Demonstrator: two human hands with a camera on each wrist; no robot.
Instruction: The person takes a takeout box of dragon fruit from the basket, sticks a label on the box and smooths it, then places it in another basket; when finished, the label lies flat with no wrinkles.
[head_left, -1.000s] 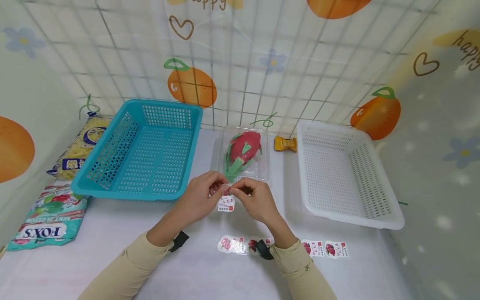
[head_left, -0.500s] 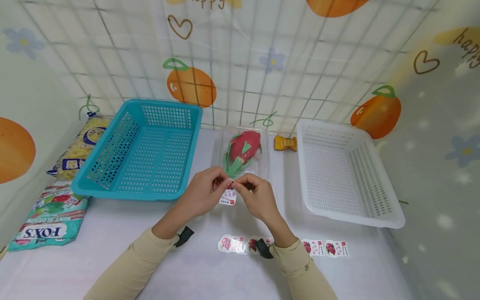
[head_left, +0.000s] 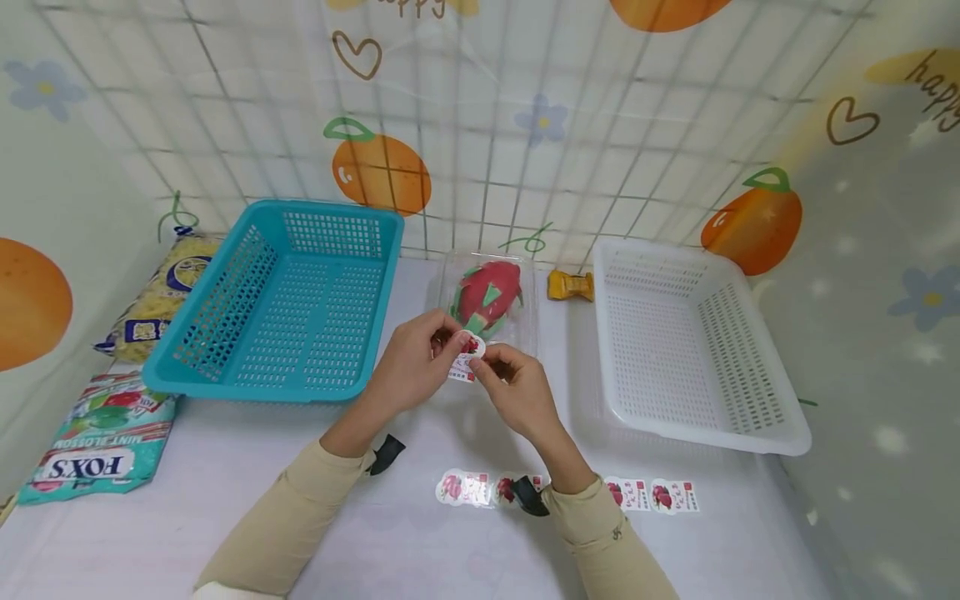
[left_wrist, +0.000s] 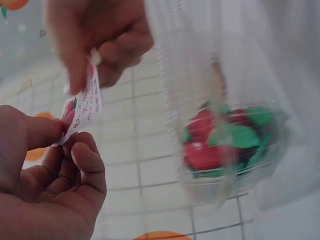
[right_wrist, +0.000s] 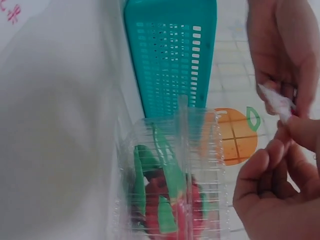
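Between both hands is a white dragon fruit sticker (head_left: 472, 344), printed with a red fruit picture and lettering. My left hand (head_left: 412, 362) pinches it between thumb and fingers at the fruit-picture end. With thumb and forefinger, my right hand (head_left: 519, 396) pinches the opposite side; the left wrist view shows the sticker (left_wrist: 84, 107) slightly bent between the hands. Just beyond them, a red dragon fruit (head_left: 492, 292) with green scales lies in a clear plastic box (head_left: 529, 321). The right wrist view shows the sticker (right_wrist: 276, 102) nearly edge-on.
A teal basket (head_left: 277, 387) stands to the left, a white basket (head_left: 697, 437) to the right. Yellow-wrapped candy (head_left: 570, 286) lies beside the white one. A pasta bag (head_left: 161, 292) and a green FOX'S bag (head_left: 101, 437) lie far left. Several stickers (head_left: 462, 488) lie in front.
Both hands have moved slightly away from the person, toward the box, with the sticker. The left hand has tilted, and more of the sticker's fruit picture now shows.
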